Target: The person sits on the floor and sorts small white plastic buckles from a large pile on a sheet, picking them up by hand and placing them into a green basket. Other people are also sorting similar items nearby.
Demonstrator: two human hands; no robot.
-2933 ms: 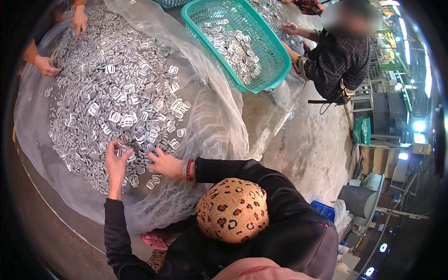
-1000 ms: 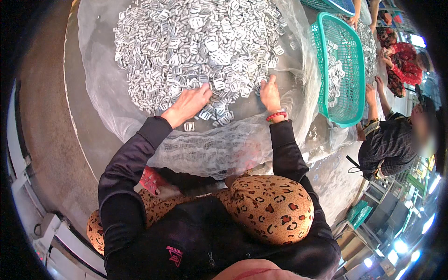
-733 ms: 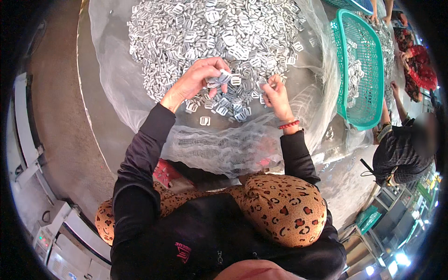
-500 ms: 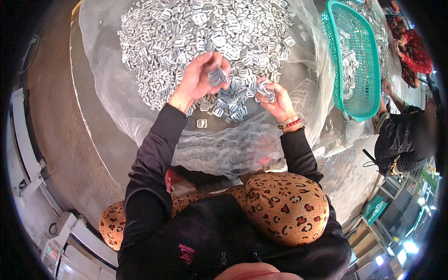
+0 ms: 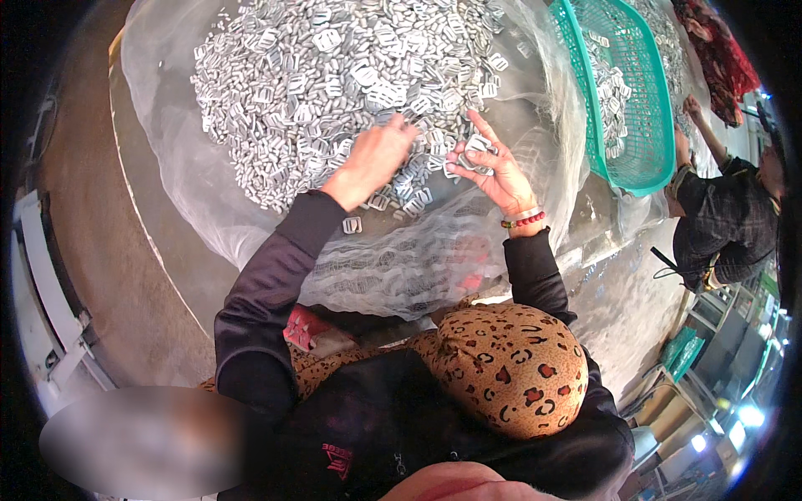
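A broad heap of small silvery metal slide buckles (image 5: 276, 92) lies in front of me on a pale mesh cloth. Over its near side is my left hand (image 5: 372, 163), back upward; its fingertips are blurred and partly hidden, so what they hold cannot be made out. To the right, my right hand (image 5: 499, 177) keeps several buckles (image 5: 478, 153) in its palm and fingers, with the index finger stretched out toward the heap. A single buckle (image 5: 352, 225) rests apart at the heap's near edge.
The translucent mesh cloth (image 5: 368, 271) spreads around the heap and hangs toward my lap. A teal plastic basket (image 5: 632, 181) with buckles inside stands at the right. Beyond it, another person in dark clothes (image 5: 727, 217) reaches toward more buckles. My patterned knee (image 5: 514, 367) is close below.
My left hand has gone from palm-up with buckles to back-up, low over the heap. My right hand's index finger has stretched out. The view has shifted slightly.
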